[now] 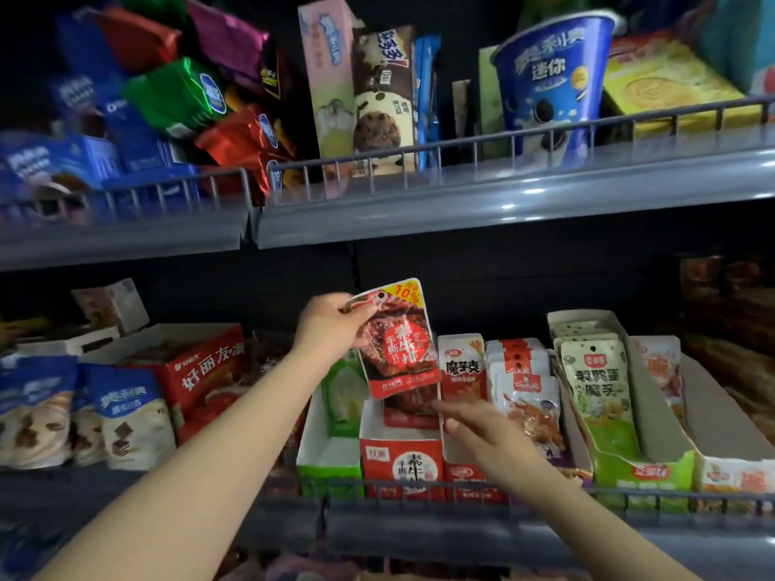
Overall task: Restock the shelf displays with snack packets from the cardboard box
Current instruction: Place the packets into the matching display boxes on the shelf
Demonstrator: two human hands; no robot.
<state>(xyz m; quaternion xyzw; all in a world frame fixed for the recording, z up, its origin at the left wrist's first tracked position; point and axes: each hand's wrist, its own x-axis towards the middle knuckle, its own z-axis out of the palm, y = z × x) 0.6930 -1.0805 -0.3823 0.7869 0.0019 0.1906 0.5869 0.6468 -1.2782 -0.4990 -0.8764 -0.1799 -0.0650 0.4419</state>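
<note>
While the left hand (325, 325) is pinching one red snack packet (398, 341) by its top left corner, the packet is hanging upright just above the red display box (400, 463) on the lower shelf (419, 534). Fingers of this hand are curled behind the packet, so I cannot see them all. The right hand (490, 438) is holding nothing — its fingers are stretched out and the fingertips are reaching toward the box's right wall, but blur is hiding whether they are touching it. Inside the box one more red packet (413, 406) is showing, partly covered by the held one; I cannot count any behind it. Beside it are standing a green display box (329, 463) on the left and white-red packets (463, 366) on the right. On the upper shelf (503, 199) one blue cup (549, 86) is standing — the far left goods are blurred and cut off. No cardboard stock box is in view.
</note>
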